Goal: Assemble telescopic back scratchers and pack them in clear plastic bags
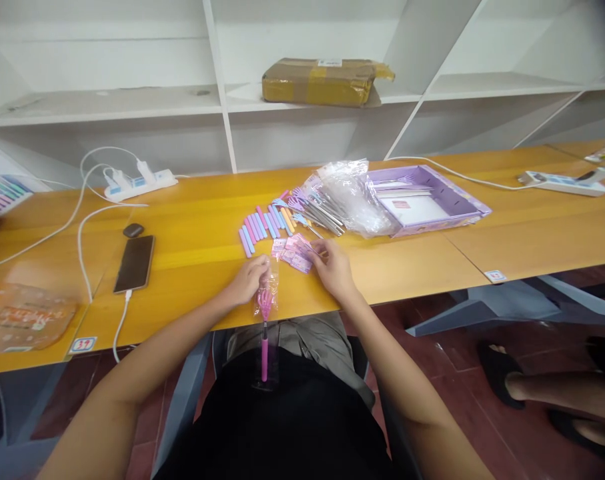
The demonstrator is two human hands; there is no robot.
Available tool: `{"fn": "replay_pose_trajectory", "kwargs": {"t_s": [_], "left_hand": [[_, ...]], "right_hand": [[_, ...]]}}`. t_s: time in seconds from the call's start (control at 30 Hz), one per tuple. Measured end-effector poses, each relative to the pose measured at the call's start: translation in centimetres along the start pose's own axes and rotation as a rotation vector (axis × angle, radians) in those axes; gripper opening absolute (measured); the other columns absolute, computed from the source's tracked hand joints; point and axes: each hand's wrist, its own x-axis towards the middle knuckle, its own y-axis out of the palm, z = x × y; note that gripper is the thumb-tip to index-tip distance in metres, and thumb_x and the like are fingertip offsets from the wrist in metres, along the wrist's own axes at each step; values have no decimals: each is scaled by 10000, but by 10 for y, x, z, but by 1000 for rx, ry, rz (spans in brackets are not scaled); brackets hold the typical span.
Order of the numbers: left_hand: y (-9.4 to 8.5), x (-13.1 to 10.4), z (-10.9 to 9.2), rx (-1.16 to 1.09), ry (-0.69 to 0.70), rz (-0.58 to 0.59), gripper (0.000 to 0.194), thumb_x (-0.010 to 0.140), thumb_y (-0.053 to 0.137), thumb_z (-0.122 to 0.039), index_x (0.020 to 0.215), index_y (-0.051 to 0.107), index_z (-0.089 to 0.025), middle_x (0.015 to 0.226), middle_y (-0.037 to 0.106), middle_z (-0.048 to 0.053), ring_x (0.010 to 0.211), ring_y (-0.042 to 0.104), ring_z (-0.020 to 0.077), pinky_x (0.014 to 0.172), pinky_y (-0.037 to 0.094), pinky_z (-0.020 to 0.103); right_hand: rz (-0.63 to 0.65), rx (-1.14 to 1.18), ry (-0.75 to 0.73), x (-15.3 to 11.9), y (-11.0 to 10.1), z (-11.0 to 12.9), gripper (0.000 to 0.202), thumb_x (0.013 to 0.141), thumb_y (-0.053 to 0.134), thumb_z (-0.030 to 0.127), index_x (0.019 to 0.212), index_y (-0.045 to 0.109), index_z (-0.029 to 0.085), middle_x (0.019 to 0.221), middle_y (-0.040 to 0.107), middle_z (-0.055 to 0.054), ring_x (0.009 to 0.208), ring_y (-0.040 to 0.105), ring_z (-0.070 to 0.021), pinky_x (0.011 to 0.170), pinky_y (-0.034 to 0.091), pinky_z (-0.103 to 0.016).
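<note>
My left hand is closed on the top of a clear plastic bag. Inside the bag hangs a pink hand-shaped scratcher, hand end up, in front of my lap. My right hand pinches at the right side of a small pile of pink and purple cards on the table. Behind the cards lie pink, blue and orange handle tubes. Metal rods with coloured hand-shaped ends lie to their right, partly under clear plastic bags.
A purple box stands right of the bags. On the left are a phone with its cable, a black earbud case, a power strip and an orange package. A taped carton sits on the shelf.
</note>
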Motion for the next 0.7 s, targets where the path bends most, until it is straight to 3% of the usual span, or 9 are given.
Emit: {"fn": "replay_pose_trajectory", "kwargs": {"t_s": [0.13,0.2,0.33,0.43,0.57,0.7], "left_hand": [[-1,-3,-6,-11,-40,36,246,955,624,-425,875,470,-251,754,504,-51,615,520,129,584,439,265],[-2,-3,-7,18,-40,42,257,979,627,-448,889,492,-249,752,504,-50,626,518,132,590,434,263],[-2,-2,-8,74,6,52,439,1048,601,-632,870,535,-236,768,546,-24,645,546,142,607,459,278],[-3,-1,-8,99,7,62,522,1051,584,-723,883,576,-229,756,567,-17,632,567,150,600,477,284],[-4,0,-7,129,-27,62,534,1020,626,-750,883,592,-234,726,584,-21,613,588,162,583,481,284],[-5,3,-7,156,7,38,580,1021,596,-767,861,646,-212,771,650,12,671,608,167,639,491,292]], "right_hand": [[-106,59,99,-2,-3,12,306,1062,676,508,1112,763,219,930,762,-51,784,644,-218,777,536,-366],[-111,60,139,-2,-3,13,343,1062,667,542,1110,758,215,895,758,-42,738,624,-208,727,506,-348],[4,1,150,-1,0,7,409,1052,641,620,1006,724,222,854,743,-47,709,608,-211,715,502,-354],[-43,-25,92,1,-2,7,435,1077,609,636,937,694,233,942,711,-69,766,607,-220,758,532,-380],[-119,33,-41,-4,-10,29,404,1155,543,551,913,672,254,950,653,-75,893,625,-252,824,574,-412],[73,132,-259,-16,-8,57,348,1191,512,472,1014,719,256,992,694,-97,942,692,-254,856,623,-436]]}}
